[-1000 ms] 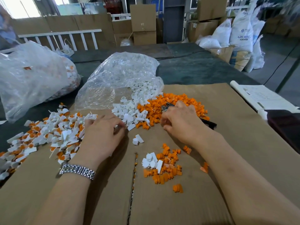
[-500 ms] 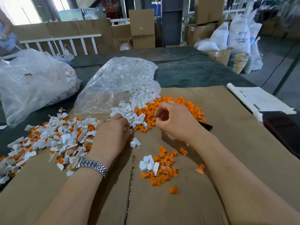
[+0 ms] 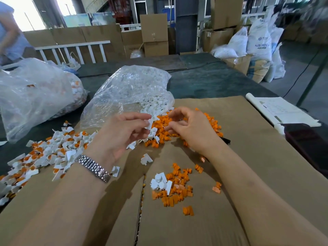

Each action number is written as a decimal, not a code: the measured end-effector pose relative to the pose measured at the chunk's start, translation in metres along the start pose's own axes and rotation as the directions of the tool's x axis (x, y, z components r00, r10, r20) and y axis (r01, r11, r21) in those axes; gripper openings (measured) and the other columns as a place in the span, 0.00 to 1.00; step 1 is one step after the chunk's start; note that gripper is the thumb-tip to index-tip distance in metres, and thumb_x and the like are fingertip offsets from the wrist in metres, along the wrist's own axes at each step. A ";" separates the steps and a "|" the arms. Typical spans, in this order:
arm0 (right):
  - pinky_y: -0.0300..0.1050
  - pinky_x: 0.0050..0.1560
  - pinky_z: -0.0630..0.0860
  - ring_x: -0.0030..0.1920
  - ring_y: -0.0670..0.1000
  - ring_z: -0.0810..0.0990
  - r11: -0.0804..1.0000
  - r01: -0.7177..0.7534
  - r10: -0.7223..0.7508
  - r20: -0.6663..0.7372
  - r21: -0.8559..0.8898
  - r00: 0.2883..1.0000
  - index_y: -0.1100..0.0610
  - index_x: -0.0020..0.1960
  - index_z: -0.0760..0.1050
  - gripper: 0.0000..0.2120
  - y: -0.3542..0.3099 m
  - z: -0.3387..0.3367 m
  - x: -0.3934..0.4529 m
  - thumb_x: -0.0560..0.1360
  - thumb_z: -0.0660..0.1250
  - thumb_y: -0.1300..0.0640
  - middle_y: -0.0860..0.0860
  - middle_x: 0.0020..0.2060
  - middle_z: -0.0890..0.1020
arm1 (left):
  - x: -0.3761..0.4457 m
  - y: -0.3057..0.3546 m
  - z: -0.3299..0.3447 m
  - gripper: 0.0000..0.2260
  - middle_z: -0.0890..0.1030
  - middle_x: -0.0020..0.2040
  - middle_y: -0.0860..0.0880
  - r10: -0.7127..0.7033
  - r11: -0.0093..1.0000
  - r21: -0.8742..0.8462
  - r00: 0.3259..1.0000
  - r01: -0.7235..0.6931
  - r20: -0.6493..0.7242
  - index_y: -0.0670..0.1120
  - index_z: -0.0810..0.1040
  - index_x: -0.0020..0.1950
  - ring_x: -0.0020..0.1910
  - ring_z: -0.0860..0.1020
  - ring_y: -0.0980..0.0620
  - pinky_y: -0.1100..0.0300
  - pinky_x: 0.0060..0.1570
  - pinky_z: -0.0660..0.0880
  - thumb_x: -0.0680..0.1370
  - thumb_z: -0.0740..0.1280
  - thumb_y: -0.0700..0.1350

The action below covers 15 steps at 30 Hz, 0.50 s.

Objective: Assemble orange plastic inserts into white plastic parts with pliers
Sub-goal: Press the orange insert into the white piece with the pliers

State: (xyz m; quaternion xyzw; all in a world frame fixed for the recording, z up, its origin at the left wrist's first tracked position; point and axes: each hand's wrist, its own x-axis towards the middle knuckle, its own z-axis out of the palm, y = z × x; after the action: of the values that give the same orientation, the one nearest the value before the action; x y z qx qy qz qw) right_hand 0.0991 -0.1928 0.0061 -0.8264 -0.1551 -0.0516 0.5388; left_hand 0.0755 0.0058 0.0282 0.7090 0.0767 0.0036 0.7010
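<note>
My left hand (image 3: 120, 134) pinches a white plastic part (image 3: 148, 124) between thumb and fingertips, raised just above the piles. My right hand (image 3: 192, 129) hovers over the heap of orange inserts (image 3: 211, 121) with fingers curled. It keeps the pliers (image 3: 225, 140) in its palm; only their black handle tip shows beside the wrist. The fingertips of the two hands nearly meet at the white part. Loose white parts (image 3: 152, 105) spill from a clear bag (image 3: 129, 89). A smaller mix of orange inserts and white parts (image 3: 170, 189) lies near me.
Assembled white-and-orange pieces (image 3: 53, 151) spread at the left on the brown cardboard (image 3: 257, 157). A second plastic bag (image 3: 35, 96) stands at the far left. Papers (image 3: 282, 110) and a dark object (image 3: 308, 144) lie at the right. A person stands at the far left.
My left hand has risen from the white pile with a white part pinched in it. My right hand has lifted slightly and its fingers have spread toward that part.
</note>
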 end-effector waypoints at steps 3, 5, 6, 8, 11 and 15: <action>0.41 0.53 0.83 0.44 0.42 0.86 0.999 0.009 -0.008 -0.031 0.034 1.000 0.51 0.55 0.80 0.06 0.000 -0.001 0.000 0.80 0.68 0.60 0.48 0.42 0.87 | 0.000 -0.006 0.007 0.13 0.73 0.31 0.45 -0.087 0.980 -0.167 0.989 0.106 0.116 0.35 0.83 0.58 0.36 0.82 0.49 0.63 0.41 0.82 0.77 0.66 0.27; 0.37 0.51 0.81 0.46 0.41 0.85 0.999 0.030 -0.028 -0.046 0.030 0.999 0.51 0.52 0.83 0.05 0.000 -0.003 0.001 0.78 0.71 0.59 0.45 0.43 0.86 | -0.002 -0.011 0.009 0.13 0.81 0.36 0.41 -0.089 0.963 -0.239 0.984 0.125 0.154 0.35 0.84 0.57 0.40 0.85 0.48 0.62 0.42 0.82 0.76 0.66 0.26; 0.36 0.51 0.81 0.47 0.41 0.84 0.998 0.038 -0.036 -0.044 0.045 0.998 0.51 0.51 0.84 0.05 0.001 -0.004 0.000 0.77 0.73 0.59 0.45 0.44 0.86 | -0.003 -0.013 0.010 0.13 0.84 0.41 0.39 -0.078 0.956 -0.266 0.984 0.119 0.161 0.36 0.84 0.56 0.42 0.86 0.47 0.62 0.43 0.82 0.75 0.67 0.26; 0.38 0.53 0.80 0.48 0.42 0.85 0.991 0.036 -0.031 -0.041 0.128 0.999 0.52 0.49 0.84 0.04 0.000 -0.005 -0.001 0.76 0.74 0.59 0.46 0.45 0.87 | -0.006 -0.018 0.009 0.13 0.86 0.47 0.35 -0.048 0.948 -0.302 0.985 0.098 0.169 0.37 0.86 0.54 0.44 0.87 0.45 0.63 0.43 0.82 0.71 0.71 0.29; 0.45 0.56 0.82 0.49 0.48 0.86 0.969 0.025 -0.011 -0.057 0.247 0.998 0.54 0.49 0.84 0.04 -0.003 -0.006 -0.001 0.75 0.76 0.58 0.49 0.45 0.87 | -0.010 -0.024 0.009 0.13 0.86 0.49 0.35 0.013 0.947 -0.319 0.987 0.039 0.160 0.40 0.88 0.50 0.47 0.87 0.43 0.63 0.44 0.82 0.67 0.74 0.32; 0.45 0.58 0.81 0.50 0.48 0.85 0.968 0.037 -0.039 0.001 0.249 0.999 0.55 0.51 0.84 0.05 -0.006 -0.003 -0.003 0.76 0.74 0.57 0.49 0.46 0.87 | -0.012 -0.030 0.008 0.12 0.85 0.47 0.36 0.096 0.945 -0.322 0.985 -0.046 0.141 0.40 0.85 0.50 0.50 0.87 0.40 0.62 0.45 0.82 0.68 0.75 0.32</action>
State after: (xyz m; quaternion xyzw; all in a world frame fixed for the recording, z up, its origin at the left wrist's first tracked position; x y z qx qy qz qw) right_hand 0.0949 -0.1942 0.0116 -0.7492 -0.1777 -0.0395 0.6368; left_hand 0.0617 -0.0038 -0.0007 0.5873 -0.0051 -0.0137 0.8092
